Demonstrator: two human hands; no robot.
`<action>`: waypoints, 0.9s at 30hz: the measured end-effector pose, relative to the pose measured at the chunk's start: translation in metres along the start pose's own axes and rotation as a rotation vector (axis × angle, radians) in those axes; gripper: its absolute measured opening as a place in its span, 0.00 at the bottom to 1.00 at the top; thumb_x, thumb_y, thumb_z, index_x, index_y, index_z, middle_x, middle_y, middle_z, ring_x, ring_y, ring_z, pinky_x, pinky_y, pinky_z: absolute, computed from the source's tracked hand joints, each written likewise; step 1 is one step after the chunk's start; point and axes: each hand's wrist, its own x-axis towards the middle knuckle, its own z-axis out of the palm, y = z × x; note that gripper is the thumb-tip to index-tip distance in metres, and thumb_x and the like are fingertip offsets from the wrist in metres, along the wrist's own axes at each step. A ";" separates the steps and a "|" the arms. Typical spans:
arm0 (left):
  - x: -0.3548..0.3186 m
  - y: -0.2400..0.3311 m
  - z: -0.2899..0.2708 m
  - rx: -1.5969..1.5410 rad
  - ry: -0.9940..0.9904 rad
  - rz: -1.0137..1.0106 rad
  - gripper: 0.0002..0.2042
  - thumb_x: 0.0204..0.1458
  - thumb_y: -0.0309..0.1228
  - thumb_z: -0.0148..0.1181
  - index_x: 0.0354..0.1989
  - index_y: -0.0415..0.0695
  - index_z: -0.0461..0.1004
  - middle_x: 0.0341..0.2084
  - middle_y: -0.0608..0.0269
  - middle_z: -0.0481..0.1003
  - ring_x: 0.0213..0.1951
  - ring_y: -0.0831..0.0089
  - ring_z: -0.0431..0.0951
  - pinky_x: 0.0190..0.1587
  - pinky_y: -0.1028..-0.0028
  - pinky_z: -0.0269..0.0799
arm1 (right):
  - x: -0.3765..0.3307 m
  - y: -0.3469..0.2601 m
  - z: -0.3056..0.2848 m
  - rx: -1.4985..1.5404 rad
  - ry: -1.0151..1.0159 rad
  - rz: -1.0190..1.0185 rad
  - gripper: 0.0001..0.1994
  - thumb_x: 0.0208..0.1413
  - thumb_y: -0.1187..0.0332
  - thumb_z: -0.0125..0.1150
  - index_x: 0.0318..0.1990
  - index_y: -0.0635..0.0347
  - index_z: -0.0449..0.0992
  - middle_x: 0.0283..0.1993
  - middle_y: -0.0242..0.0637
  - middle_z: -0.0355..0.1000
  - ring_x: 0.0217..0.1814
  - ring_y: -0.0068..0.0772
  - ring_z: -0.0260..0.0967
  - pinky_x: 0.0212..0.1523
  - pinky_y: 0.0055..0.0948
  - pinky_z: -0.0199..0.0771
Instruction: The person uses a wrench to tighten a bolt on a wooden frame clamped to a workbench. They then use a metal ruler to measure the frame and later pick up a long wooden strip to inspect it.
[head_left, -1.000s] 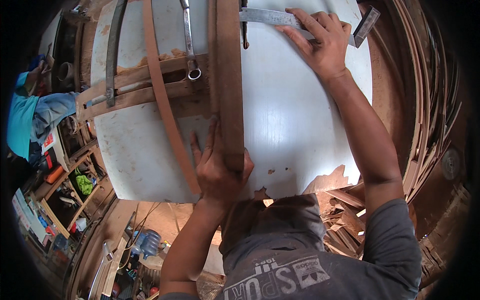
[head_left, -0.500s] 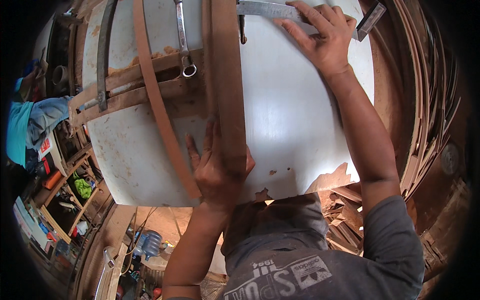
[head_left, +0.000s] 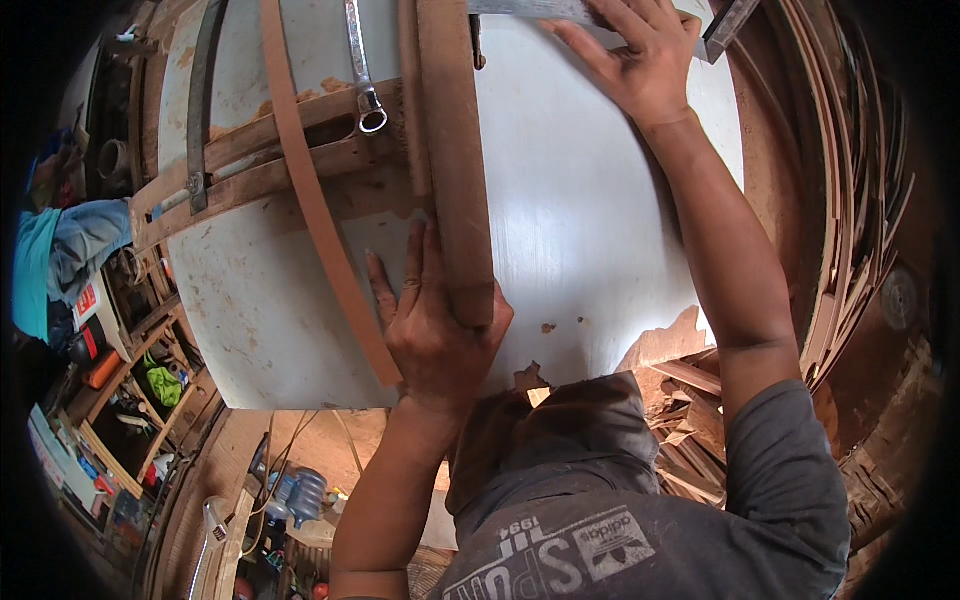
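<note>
Close to my body, my left hand (head_left: 440, 345) grips the near end of a thick brown wooden bar (head_left: 457, 170), thumb on its right side and fingers along its left. That bar lies lengthwise over a white worktop (head_left: 590, 220). At the far right, my right hand (head_left: 650, 65) holds the metal blade of a square (head_left: 535, 8) flat on the worktop, its thumb stretched along the blade. The square's thicker stock (head_left: 730, 30) shows beyond my fingers; the upper picture edge cuts off some fingertips. Left of the bar lie a ring-ended wrench (head_left: 370, 118) and a thin brown wood strip (head_left: 318, 215).
A slotted wooden piece (head_left: 240, 190) with a metal strip (head_left: 205, 90) across it lies at left. Long wood strips (head_left: 835, 200) are stacked along the right side. Below the worktop's chipped edge are wood offcuts (head_left: 690, 440), a blue water jug (head_left: 300, 495) and an adjustable wrench (head_left: 213, 520).
The whole view has shifted slightly, so the worktop's things appear a little higher and farther left. Both hands keep their places on the bar and the square.
</note>
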 end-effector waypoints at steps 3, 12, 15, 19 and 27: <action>0.000 0.001 0.000 0.000 0.011 -0.007 0.41 0.44 0.29 0.72 0.70 0.29 0.64 0.60 0.41 0.77 0.63 0.51 0.79 0.74 0.38 0.56 | 0.000 -0.002 -0.001 -0.013 -0.005 -0.004 0.18 0.49 0.56 0.78 0.47 0.50 0.86 0.31 0.31 0.71 0.36 0.35 0.68 0.44 0.40 0.63; 0.000 0.002 0.000 0.006 -0.004 -0.025 0.41 0.44 0.28 0.72 0.70 0.30 0.64 0.62 0.41 0.76 0.63 0.50 0.79 0.73 0.39 0.57 | -0.001 0.000 -0.002 -0.044 -0.040 0.003 0.19 0.52 0.51 0.76 0.47 0.49 0.86 0.30 0.31 0.70 0.36 0.35 0.67 0.45 0.41 0.61; -0.001 0.001 0.000 -0.002 -0.006 -0.031 0.41 0.44 0.28 0.72 0.70 0.30 0.64 0.62 0.42 0.76 0.63 0.51 0.78 0.73 0.39 0.57 | 0.000 0.002 -0.001 -0.032 -0.045 0.003 0.19 0.53 0.51 0.76 0.48 0.49 0.86 0.30 0.31 0.70 0.36 0.35 0.66 0.45 0.40 0.61; -0.002 0.000 0.002 0.001 -0.006 -0.021 0.41 0.44 0.28 0.72 0.70 0.30 0.64 0.62 0.42 0.76 0.64 0.51 0.78 0.74 0.39 0.57 | -0.001 0.003 0.000 -0.062 -0.074 0.005 0.19 0.54 0.50 0.75 0.48 0.49 0.86 0.31 0.31 0.69 0.36 0.34 0.66 0.46 0.40 0.61; 0.001 0.002 -0.001 0.030 -0.005 -0.007 0.42 0.42 0.28 0.71 0.70 0.32 0.65 0.63 0.46 0.75 0.67 0.54 0.75 0.74 0.37 0.56 | -0.004 0.008 0.005 -0.057 -0.055 -0.040 0.21 0.52 0.49 0.78 0.52 0.42 0.86 0.30 0.22 0.66 0.36 0.25 0.63 0.44 0.35 0.53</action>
